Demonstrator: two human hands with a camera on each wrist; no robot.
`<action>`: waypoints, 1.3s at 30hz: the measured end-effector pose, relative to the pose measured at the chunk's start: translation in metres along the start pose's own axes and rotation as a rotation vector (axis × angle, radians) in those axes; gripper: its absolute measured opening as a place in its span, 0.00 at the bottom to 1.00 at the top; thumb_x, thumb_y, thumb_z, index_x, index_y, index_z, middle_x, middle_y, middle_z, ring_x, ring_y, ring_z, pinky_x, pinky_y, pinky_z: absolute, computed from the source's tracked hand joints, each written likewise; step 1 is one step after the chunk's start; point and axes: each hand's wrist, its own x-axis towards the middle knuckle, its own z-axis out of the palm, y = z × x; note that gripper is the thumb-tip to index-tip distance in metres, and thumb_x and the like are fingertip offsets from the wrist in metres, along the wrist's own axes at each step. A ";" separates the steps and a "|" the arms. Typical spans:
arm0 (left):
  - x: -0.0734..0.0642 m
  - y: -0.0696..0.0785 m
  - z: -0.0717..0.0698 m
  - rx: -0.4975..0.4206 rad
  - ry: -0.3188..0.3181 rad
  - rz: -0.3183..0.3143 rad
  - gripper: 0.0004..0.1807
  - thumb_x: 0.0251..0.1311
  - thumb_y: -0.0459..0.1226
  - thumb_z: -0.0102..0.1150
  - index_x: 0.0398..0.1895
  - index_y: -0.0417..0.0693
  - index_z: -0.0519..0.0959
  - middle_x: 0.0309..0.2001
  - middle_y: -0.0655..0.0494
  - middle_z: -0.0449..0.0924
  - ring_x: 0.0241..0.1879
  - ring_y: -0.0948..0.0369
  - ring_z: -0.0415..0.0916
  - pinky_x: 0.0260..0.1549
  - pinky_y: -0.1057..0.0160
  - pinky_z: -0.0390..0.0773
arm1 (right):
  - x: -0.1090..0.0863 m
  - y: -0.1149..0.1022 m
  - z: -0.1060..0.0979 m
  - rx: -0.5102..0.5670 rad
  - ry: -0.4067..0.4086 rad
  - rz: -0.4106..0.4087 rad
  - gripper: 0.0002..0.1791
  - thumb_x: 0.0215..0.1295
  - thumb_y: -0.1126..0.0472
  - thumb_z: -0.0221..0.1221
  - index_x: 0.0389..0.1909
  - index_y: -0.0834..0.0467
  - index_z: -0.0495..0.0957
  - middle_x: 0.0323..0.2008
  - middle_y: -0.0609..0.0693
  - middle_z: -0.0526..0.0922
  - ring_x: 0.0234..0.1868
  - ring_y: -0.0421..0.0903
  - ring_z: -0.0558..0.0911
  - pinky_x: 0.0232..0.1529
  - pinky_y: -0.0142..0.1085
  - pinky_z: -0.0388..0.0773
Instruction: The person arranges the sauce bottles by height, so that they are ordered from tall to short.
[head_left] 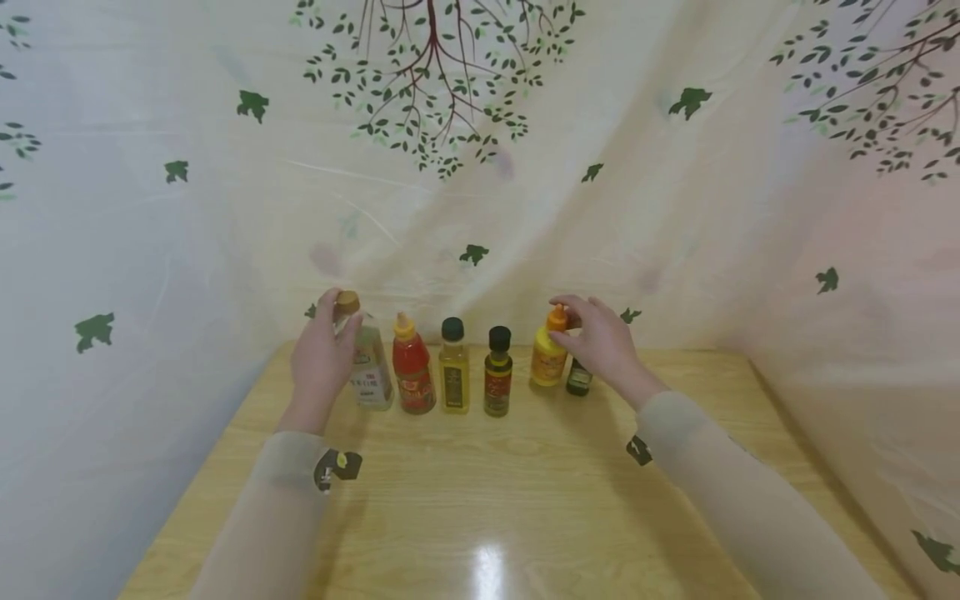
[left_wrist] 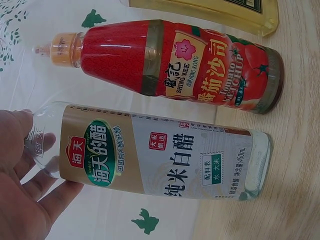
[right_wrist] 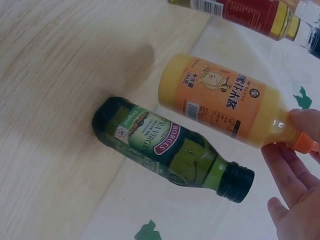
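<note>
My left hand (head_left: 321, 360) grips a clear white rice vinegar bottle (left_wrist: 200, 160) around its neck, under the brown cap (head_left: 347, 302). Beside that bottle stands a red tomato ketchup bottle (left_wrist: 120, 60) with an orange nozzle. On the other side, my right hand (head_left: 602, 340) pinches a yellow mustard squeeze bottle (right_wrist: 220, 95) near its orange cap, thumb on one side and fingers on the other. Close to this hand is a small dark green olive oil bottle (right_wrist: 160, 145), partly hidden behind the hand in the head view.
Between the hands stand a square bottle of yellow oil (head_left: 453, 375) with a dark cap and a small black-capped bottle with a red label (head_left: 497, 383). The bottles line the back of a wooden table (head_left: 450, 500). A leaf-printed curtain (head_left: 420, 208) hangs behind and at both sides.
</note>
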 end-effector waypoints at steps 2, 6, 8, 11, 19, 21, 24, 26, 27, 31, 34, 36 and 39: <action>0.000 0.000 0.000 0.001 0.004 -0.001 0.34 0.89 0.50 0.48 0.88 0.48 0.55 0.75 0.33 0.75 0.67 0.31 0.76 0.61 0.28 0.77 | -0.002 -0.003 -0.001 0.005 0.001 -0.003 0.33 0.75 0.57 0.73 0.77 0.53 0.75 0.60 0.60 0.88 0.58 0.59 0.88 0.70 0.64 0.75; -0.001 -0.001 0.000 0.000 0.006 -0.005 0.35 0.89 0.51 0.48 0.88 0.48 0.55 0.75 0.33 0.74 0.66 0.31 0.76 0.61 0.28 0.77 | -0.006 -0.009 -0.003 0.005 0.003 -0.010 0.32 0.75 0.57 0.73 0.76 0.53 0.76 0.59 0.59 0.88 0.57 0.58 0.89 0.60 0.62 0.83; -0.002 -0.001 0.000 -0.001 0.005 -0.006 0.35 0.89 0.51 0.48 0.88 0.48 0.55 0.75 0.33 0.74 0.66 0.30 0.76 0.60 0.28 0.77 | -0.008 -0.011 -0.003 -0.001 -0.001 -0.014 0.32 0.75 0.57 0.73 0.76 0.54 0.76 0.59 0.59 0.89 0.57 0.59 0.89 0.58 0.61 0.83; -0.002 -0.002 0.000 0.002 0.003 -0.002 0.35 0.89 0.51 0.48 0.88 0.48 0.55 0.75 0.33 0.74 0.66 0.30 0.76 0.60 0.28 0.77 | -0.012 -0.014 -0.005 -0.005 -0.010 -0.013 0.32 0.75 0.57 0.73 0.76 0.53 0.75 0.59 0.59 0.89 0.57 0.60 0.89 0.57 0.62 0.83; -0.005 -0.001 -0.001 0.010 0.009 -0.003 0.34 0.89 0.50 0.48 0.88 0.48 0.56 0.75 0.33 0.74 0.67 0.30 0.76 0.60 0.28 0.77 | -0.022 -0.017 -0.005 -0.010 -0.016 -0.017 0.32 0.74 0.58 0.73 0.76 0.53 0.76 0.58 0.58 0.89 0.55 0.58 0.90 0.58 0.61 0.84; -0.005 0.000 -0.001 0.011 0.010 -0.004 0.34 0.89 0.51 0.48 0.88 0.48 0.56 0.75 0.33 0.74 0.67 0.31 0.76 0.60 0.28 0.77 | -0.025 -0.018 -0.005 -0.002 -0.016 -0.016 0.31 0.74 0.58 0.74 0.75 0.52 0.77 0.57 0.57 0.90 0.55 0.58 0.90 0.57 0.59 0.85; -0.006 0.000 -0.001 0.010 0.012 0.000 0.34 0.89 0.50 0.48 0.88 0.48 0.56 0.75 0.33 0.74 0.67 0.31 0.76 0.59 0.28 0.78 | -0.030 -0.019 -0.004 0.007 -0.016 -0.014 0.31 0.74 0.58 0.74 0.75 0.52 0.77 0.56 0.57 0.90 0.54 0.58 0.90 0.54 0.58 0.86; -0.007 -0.001 -0.001 0.010 0.013 0.002 0.34 0.89 0.50 0.48 0.88 0.48 0.56 0.75 0.33 0.74 0.66 0.31 0.77 0.58 0.28 0.79 | -0.032 -0.019 -0.003 0.008 -0.017 -0.012 0.31 0.74 0.57 0.74 0.74 0.52 0.77 0.56 0.56 0.90 0.54 0.57 0.90 0.55 0.58 0.86; -0.007 -0.001 -0.001 0.009 0.014 0.002 0.34 0.89 0.50 0.48 0.88 0.48 0.56 0.75 0.33 0.74 0.66 0.31 0.77 0.58 0.28 0.79 | -0.034 -0.019 -0.002 0.009 -0.019 -0.011 0.31 0.74 0.58 0.74 0.75 0.52 0.77 0.56 0.56 0.90 0.54 0.58 0.90 0.55 0.58 0.85; -0.005 -0.002 -0.001 0.008 0.006 0.006 0.34 0.89 0.50 0.48 0.88 0.47 0.55 0.75 0.33 0.74 0.66 0.31 0.77 0.58 0.28 0.79 | -0.037 -0.019 0.002 0.008 -0.026 0.002 0.32 0.74 0.57 0.74 0.75 0.52 0.77 0.58 0.57 0.89 0.55 0.57 0.90 0.57 0.60 0.84; -0.004 -0.002 -0.001 0.006 -0.002 0.007 0.34 0.89 0.51 0.47 0.88 0.47 0.55 0.75 0.33 0.74 0.67 0.31 0.76 0.59 0.28 0.78 | -0.038 -0.020 0.005 0.004 -0.028 0.010 0.32 0.74 0.57 0.74 0.75 0.52 0.76 0.58 0.57 0.89 0.55 0.57 0.89 0.57 0.60 0.85; -0.002 -0.001 -0.001 -0.003 -0.005 0.006 0.35 0.89 0.51 0.47 0.88 0.47 0.55 0.75 0.33 0.74 0.67 0.31 0.76 0.60 0.28 0.77 | -0.038 -0.020 0.008 -0.002 -0.025 0.013 0.31 0.74 0.57 0.74 0.75 0.51 0.77 0.58 0.56 0.89 0.55 0.56 0.90 0.56 0.59 0.85; 0.000 -0.001 0.000 -0.009 -0.011 0.004 0.35 0.89 0.52 0.47 0.88 0.48 0.55 0.76 0.33 0.73 0.68 0.31 0.76 0.61 0.27 0.77 | -0.038 -0.020 0.010 -0.012 -0.021 0.014 0.31 0.74 0.56 0.73 0.75 0.52 0.77 0.58 0.57 0.90 0.54 0.57 0.90 0.54 0.58 0.86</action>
